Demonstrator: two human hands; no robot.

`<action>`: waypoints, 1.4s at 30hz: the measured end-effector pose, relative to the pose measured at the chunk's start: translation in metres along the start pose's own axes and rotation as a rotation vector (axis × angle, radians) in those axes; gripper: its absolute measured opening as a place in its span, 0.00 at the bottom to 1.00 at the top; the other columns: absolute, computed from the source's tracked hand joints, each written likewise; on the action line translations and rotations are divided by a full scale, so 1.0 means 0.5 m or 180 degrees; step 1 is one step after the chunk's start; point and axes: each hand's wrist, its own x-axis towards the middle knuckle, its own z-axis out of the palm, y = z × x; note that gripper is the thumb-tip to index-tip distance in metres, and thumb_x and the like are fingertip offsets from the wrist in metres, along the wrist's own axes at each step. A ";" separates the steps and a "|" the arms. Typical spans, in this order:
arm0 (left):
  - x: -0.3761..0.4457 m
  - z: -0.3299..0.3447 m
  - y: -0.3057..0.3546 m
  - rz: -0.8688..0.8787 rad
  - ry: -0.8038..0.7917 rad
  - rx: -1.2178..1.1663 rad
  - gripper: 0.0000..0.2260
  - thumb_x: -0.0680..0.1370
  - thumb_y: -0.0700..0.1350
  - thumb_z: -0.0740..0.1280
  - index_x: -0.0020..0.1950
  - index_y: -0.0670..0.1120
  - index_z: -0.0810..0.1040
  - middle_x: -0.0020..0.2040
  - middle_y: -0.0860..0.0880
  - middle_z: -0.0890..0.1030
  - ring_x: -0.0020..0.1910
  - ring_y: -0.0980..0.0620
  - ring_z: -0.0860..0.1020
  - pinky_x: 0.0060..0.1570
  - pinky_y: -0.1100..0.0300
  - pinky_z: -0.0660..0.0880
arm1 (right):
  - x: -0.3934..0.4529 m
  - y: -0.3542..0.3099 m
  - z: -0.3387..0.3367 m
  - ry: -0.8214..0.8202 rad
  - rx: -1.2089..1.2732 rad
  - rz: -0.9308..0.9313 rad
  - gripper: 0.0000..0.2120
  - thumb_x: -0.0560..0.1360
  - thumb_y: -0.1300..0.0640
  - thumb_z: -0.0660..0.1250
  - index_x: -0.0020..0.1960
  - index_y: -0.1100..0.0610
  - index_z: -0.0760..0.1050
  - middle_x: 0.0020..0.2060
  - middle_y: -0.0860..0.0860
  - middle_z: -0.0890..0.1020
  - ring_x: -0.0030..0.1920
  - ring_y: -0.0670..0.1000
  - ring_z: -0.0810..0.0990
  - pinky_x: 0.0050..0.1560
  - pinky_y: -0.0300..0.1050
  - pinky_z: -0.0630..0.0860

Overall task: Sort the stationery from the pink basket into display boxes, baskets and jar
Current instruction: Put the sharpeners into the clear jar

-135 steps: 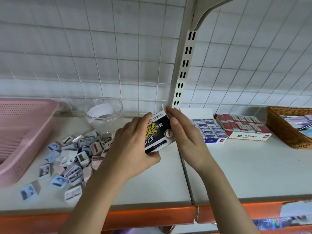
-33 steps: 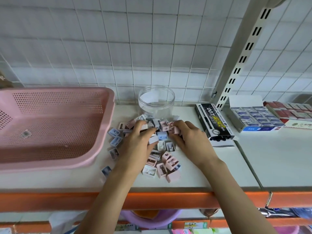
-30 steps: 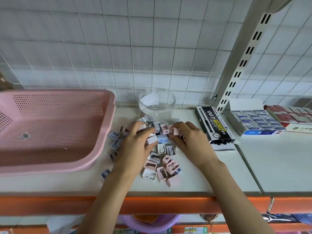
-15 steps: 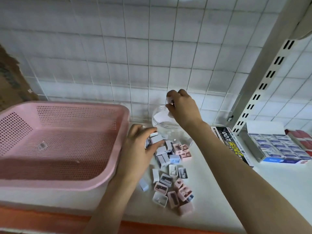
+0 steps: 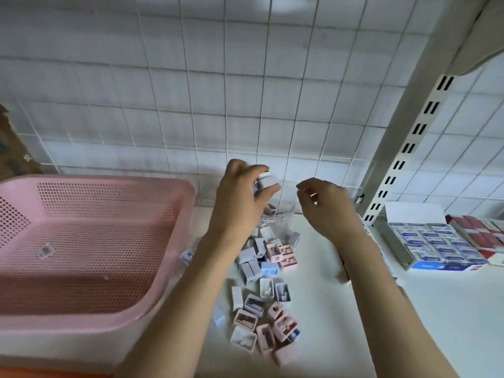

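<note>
Both hands hover over the clear jar (image 5: pixel 283 208) at the back of the shelf. My left hand (image 5: pixel 242 195) grips a few small sharpeners (image 5: pixel 266 181) just above the jar's left rim. My right hand (image 5: pixel 324 203) is at the jar's right rim, fingers curled and apart, with nothing visible in it. At least one sharpener lies inside the jar. A pile of pink, blue and white sharpeners (image 5: pixel 264 285) is spread on the white shelf (image 5: pixel 436 317) in front of the jar, between my forearms. The pink basket (image 5: pixel 90 236) stands to the left, almost empty.
A display box of blue-wrapped erasers (image 5: pixel 433 241) sits at the right, with a box of red ones (image 5: pixel 482 236) beyond it. A slotted metal upright (image 5: pixel 409 148) rises behind them. A wire grid over white tiles forms the back wall. A brown carton edge (image 5: pixel 11 148) shows far left.
My left hand has lifted off the pile with sharpeners and risen to the jar. My right hand, which was above the jar pinching one, has opened and shifted right.
</note>
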 end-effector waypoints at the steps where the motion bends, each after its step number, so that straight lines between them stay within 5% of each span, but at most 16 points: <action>1: 0.024 0.016 0.006 0.0028 -0.0110 -0.0022 0.17 0.71 0.47 0.74 0.58 0.42 0.80 0.47 0.49 0.68 0.42 0.55 0.69 0.45 0.72 0.61 | -0.024 0.014 -0.005 0.0047 0.0012 0.0020 0.10 0.78 0.59 0.62 0.56 0.58 0.79 0.46 0.52 0.83 0.44 0.53 0.79 0.42 0.39 0.67; 11: 0.061 0.115 -0.020 -0.0087 -0.1486 0.0237 0.16 0.76 0.51 0.67 0.61 0.45 0.76 0.55 0.46 0.70 0.50 0.46 0.75 0.50 0.58 0.70 | -0.161 0.107 0.003 -0.0102 0.0137 0.0396 0.05 0.75 0.61 0.65 0.44 0.55 0.80 0.26 0.40 0.71 0.28 0.40 0.71 0.33 0.33 0.66; 16: 0.067 0.097 -0.020 -0.0245 -0.2580 0.0825 0.13 0.80 0.49 0.60 0.63 0.50 0.74 0.65 0.48 0.72 0.59 0.47 0.73 0.55 0.58 0.68 | -0.164 0.102 0.016 -0.0182 0.0188 0.0287 0.07 0.76 0.59 0.66 0.51 0.56 0.81 0.40 0.49 0.81 0.38 0.49 0.78 0.42 0.42 0.72; 22: 0.083 0.086 -0.013 -0.0203 -0.3240 0.1163 0.24 0.80 0.36 0.52 0.74 0.56 0.63 0.73 0.49 0.65 0.68 0.47 0.68 0.62 0.59 0.66 | -0.162 0.090 0.030 -0.0507 0.0102 0.0082 0.08 0.76 0.60 0.65 0.52 0.57 0.80 0.43 0.53 0.82 0.43 0.54 0.80 0.46 0.45 0.74; 27: 0.062 0.059 -0.009 0.0166 -0.3014 0.1489 0.29 0.77 0.32 0.52 0.72 0.59 0.64 0.73 0.52 0.66 0.66 0.47 0.70 0.59 0.55 0.70 | -0.132 0.076 0.032 -0.0685 -0.0039 -0.0033 0.11 0.76 0.60 0.64 0.58 0.59 0.78 0.52 0.56 0.80 0.52 0.57 0.79 0.52 0.45 0.72; 31: 0.008 0.012 -0.008 0.0702 -0.1451 0.1187 0.19 0.75 0.34 0.60 0.64 0.46 0.74 0.61 0.48 0.77 0.58 0.44 0.74 0.54 0.52 0.70 | -0.101 0.059 0.052 -0.0991 -0.0050 -0.0194 0.14 0.77 0.57 0.64 0.60 0.59 0.76 0.57 0.54 0.78 0.56 0.56 0.77 0.56 0.45 0.71; 34: -0.080 -0.010 -0.028 0.0323 -0.0465 0.0865 0.11 0.71 0.32 0.64 0.52 0.39 0.76 0.47 0.42 0.79 0.47 0.40 0.77 0.45 0.52 0.74 | -0.104 0.058 0.068 -0.1193 -0.0102 -0.0187 0.10 0.77 0.57 0.63 0.55 0.59 0.78 0.54 0.53 0.76 0.53 0.56 0.77 0.52 0.42 0.69; 39: -0.144 -0.016 -0.062 -0.1005 -0.1821 0.1129 0.23 0.79 0.52 0.55 0.73 0.50 0.59 0.72 0.50 0.64 0.70 0.47 0.60 0.67 0.49 0.58 | -0.133 0.049 0.055 -0.1088 0.0236 -0.0266 0.11 0.77 0.60 0.62 0.57 0.58 0.76 0.47 0.51 0.75 0.50 0.56 0.76 0.53 0.42 0.69; 42: -0.135 -0.021 -0.069 -0.1103 -0.2210 0.1146 0.25 0.78 0.57 0.53 0.75 0.54 0.55 0.74 0.52 0.61 0.72 0.47 0.60 0.69 0.44 0.55 | -0.151 0.032 0.054 -0.1383 0.0349 -0.0337 0.20 0.74 0.47 0.59 0.65 0.49 0.72 0.60 0.48 0.74 0.61 0.53 0.72 0.61 0.48 0.68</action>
